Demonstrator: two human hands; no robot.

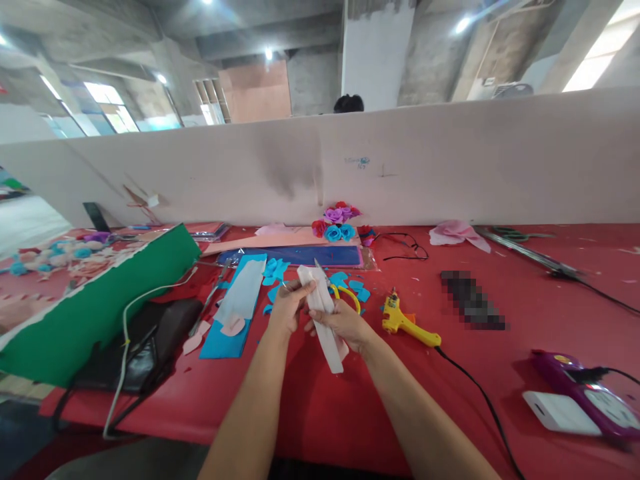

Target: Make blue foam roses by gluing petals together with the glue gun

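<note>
A long folded strip of white paper (327, 340) is held tilted over the red table, its lower end toward me. My left hand (291, 303) pinches its upper part, thumb on top. Lower down, my right hand (343, 320) grips the strip's right side between thumb and fingers. A small pale pink piece shows beneath the strip by my right hand. Just behind my hands lie yellow-handled scissors (351, 294), partly hidden by the strip. Blue paper petals (275, 270) are scattered around them. To the left, a white sheet lies on folded blue paper (225, 341).
On the right are a yellow glue gun (407, 325) with a black cord, a blurred-out dark object (471, 300) and a purple power strip (585, 393). Paper roses (340, 220) stand by the white partition (225, 173). A green board (115, 293) and dark bag (170, 333) are left.
</note>
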